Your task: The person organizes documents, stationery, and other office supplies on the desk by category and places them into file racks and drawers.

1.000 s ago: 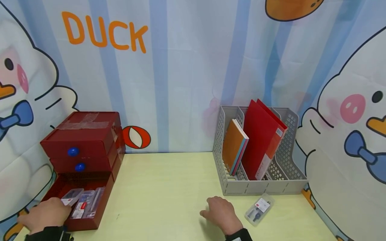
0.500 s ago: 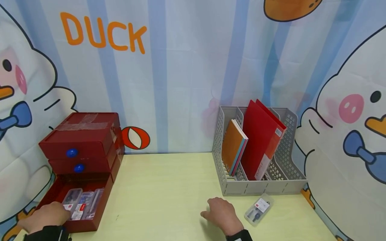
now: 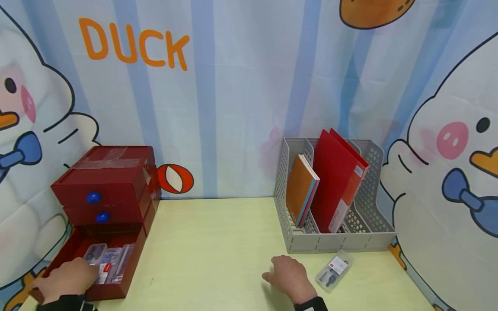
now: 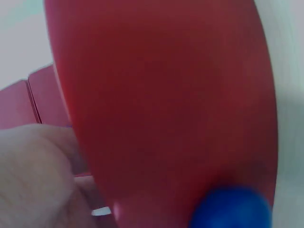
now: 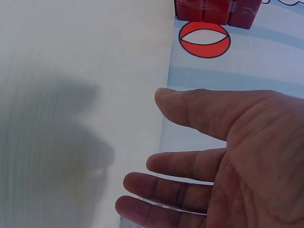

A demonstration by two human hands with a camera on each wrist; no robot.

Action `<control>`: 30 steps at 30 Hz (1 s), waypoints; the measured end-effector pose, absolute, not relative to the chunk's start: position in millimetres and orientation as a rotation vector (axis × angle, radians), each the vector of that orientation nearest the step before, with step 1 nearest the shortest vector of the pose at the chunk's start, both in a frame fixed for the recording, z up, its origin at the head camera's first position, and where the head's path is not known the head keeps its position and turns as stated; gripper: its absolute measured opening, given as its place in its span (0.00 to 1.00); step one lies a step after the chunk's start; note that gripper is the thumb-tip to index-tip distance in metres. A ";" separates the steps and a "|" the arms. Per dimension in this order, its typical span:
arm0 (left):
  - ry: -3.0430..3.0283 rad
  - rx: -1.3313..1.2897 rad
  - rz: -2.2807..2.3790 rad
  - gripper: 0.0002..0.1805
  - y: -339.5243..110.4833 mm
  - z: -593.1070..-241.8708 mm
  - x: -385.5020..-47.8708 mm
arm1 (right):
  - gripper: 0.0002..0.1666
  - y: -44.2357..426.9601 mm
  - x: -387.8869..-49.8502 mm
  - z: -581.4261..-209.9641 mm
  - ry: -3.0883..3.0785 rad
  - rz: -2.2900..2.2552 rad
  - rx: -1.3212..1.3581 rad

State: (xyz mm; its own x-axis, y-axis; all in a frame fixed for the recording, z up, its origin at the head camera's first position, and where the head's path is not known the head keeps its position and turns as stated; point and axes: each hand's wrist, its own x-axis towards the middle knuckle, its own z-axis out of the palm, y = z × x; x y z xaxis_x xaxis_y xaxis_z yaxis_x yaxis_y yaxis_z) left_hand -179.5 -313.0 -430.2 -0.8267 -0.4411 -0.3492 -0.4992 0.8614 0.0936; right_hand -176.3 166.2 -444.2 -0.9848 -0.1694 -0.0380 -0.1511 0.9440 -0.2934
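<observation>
My left hand reaches over the front left of an opened red drawer. Its fingertips are hidden, so their grip on the nearest case cannot be made out. Three clear plastic cases lie side by side in the drawer: a left case partly under the hand, a middle case, and a right case. In the left wrist view, that hand is behind the red drawer front with its blue knob. My right hand hovers over the table with thumb and fingers extended, holding nothing.
Two closed drawers with blue knobs are stacked above the open one. A grey file rack holds notebooks and a red folder. Before it, right of my right hand, lies another clear case on the table.
The left case in the drawer has gone from slanted to lying in line with the others. My left hand has shifted slightly right over it. The right hand has barely moved.
</observation>
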 end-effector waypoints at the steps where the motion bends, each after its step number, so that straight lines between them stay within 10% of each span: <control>1: 2.744 -0.690 0.274 0.29 -310.4 -430.8 -181.4 | 0.21 167.4 -176.6 -444.9 3.044 -0.450 -0.247; 30: 3.205 0.174 0.311 0.20 -197.7 -434.1 -195.2 | 0.33 247.4 -183.7 -460.6 3.157 -0.410 0.530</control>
State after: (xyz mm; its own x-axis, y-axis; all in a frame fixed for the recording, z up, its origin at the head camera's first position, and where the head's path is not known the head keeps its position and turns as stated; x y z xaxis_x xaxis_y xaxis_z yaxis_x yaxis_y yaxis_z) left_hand -195.2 -197.7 -434.1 -0.9907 0.0992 0.0931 0.1153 0.9756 0.1868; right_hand -183.7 247.4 -460.6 -0.9425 0.3315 0.0425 0.3097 0.9141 -0.2620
